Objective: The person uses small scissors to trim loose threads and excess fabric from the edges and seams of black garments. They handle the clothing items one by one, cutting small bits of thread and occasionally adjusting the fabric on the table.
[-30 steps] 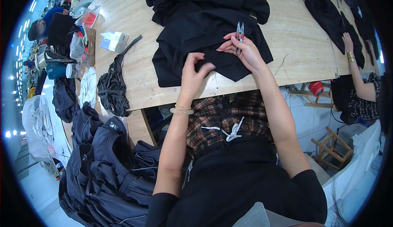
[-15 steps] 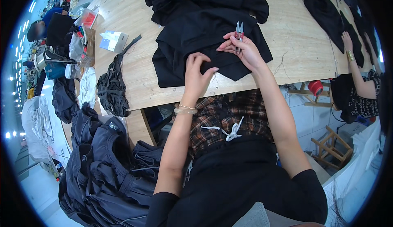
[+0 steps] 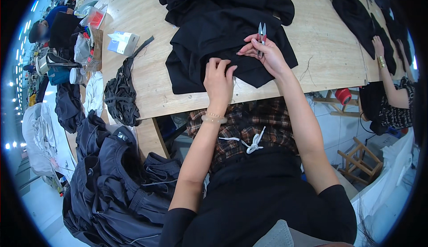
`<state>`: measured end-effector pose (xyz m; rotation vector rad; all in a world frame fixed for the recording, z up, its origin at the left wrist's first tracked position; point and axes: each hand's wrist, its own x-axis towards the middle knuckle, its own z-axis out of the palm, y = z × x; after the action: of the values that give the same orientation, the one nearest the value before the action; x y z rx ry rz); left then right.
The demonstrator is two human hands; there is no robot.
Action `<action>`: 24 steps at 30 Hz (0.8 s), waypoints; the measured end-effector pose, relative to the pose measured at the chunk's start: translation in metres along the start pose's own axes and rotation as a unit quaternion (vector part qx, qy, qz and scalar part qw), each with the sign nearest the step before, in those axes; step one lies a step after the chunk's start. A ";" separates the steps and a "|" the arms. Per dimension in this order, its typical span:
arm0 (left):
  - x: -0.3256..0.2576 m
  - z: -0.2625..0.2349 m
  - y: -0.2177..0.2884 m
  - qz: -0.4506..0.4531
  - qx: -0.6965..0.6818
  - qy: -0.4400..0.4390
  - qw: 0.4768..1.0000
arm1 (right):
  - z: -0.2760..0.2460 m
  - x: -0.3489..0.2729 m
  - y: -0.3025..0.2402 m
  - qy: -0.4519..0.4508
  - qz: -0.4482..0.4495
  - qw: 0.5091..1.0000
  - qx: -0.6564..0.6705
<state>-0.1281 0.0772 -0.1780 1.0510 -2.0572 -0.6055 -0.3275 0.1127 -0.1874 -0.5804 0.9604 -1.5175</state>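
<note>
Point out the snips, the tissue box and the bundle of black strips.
Snips (image 3: 264, 37), head view: upper handle.
Tissue box (image 3: 119, 46), head view: side wall.
Bundle of black strips (image 3: 119, 97), head view: middle of the heap.

upper centre: cloth (image 3: 218, 28) on table (image 3: 323, 46), snips (image 3: 264, 37) in right hand (image 3: 269, 56) over it | upper left: tissue box (image 3: 123, 44) on table, strap bundle (image 3: 120, 97) below it | lower left: garment heap (image 3: 111, 184) | lower right: stool (image 3: 368, 150)

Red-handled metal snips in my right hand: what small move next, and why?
Perhaps pinch the folded black fabric at its near edge with your left hand before bringing the snips over: that hand seems to touch the fabric there, while the snips point away from it.
</note>
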 end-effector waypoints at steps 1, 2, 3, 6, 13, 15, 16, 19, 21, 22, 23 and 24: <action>0.003 0.002 0.000 0.019 0.038 -0.006 0.999 | 0.000 0.000 -0.001 0.002 0.002 1.000 -0.001; 0.005 0.001 -0.002 0.016 0.037 -0.004 0.999 | 0.000 -0.001 -0.001 0.004 0.004 1.000 -0.002; 0.007 0.000 -0.004 -0.004 0.015 0.001 1.000 | 0.000 -0.001 -0.002 0.006 0.003 1.000 -0.004; 0.006 -0.002 -0.019 -0.089 -0.055 -0.005 0.995 | 0.001 0.000 -0.001 0.005 0.003 1.000 -0.004; 0.006 -0.014 -0.006 -0.116 -0.069 -0.048 0.990 | 0.003 -0.002 -0.004 0.003 0.009 1.000 -0.001; 0.006 -0.009 -0.003 -0.012 0.003 -0.047 0.999 | 0.003 -0.003 -0.005 0.004 0.012 1.000 -0.003; 0.006 -0.008 -0.002 0.040 0.040 -0.045 0.997 | 0.004 -0.003 -0.007 0.002 0.013 1.000 -0.004; 0.005 0.000 -0.008 0.048 0.067 -0.042 0.996 | 0.017 -0.009 -0.018 0.021 0.038 0.998 -0.036; 0.006 0.000 -0.008 0.069 0.076 -0.037 0.994 | 0.025 -0.014 -0.029 0.016 0.046 0.996 -0.078; 0.006 0.000 -0.009 0.079 0.081 -0.035 0.993 | 0.027 -0.016 -0.033 0.001 0.043 0.994 -0.104; 0.004 -0.001 -0.010 0.087 0.080 -0.031 0.992 | 0.030 -0.018 -0.037 -0.015 0.040 0.991 -0.130; 0.001 -0.002 -0.012 0.095 0.080 -0.028 0.992 | 0.034 -0.021 -0.042 0.015 0.056 0.980 -0.189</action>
<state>-0.1211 0.0695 -0.1848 0.9209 -2.2533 -0.3817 -0.3191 0.1237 -0.1309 -0.7592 1.2968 -1.2522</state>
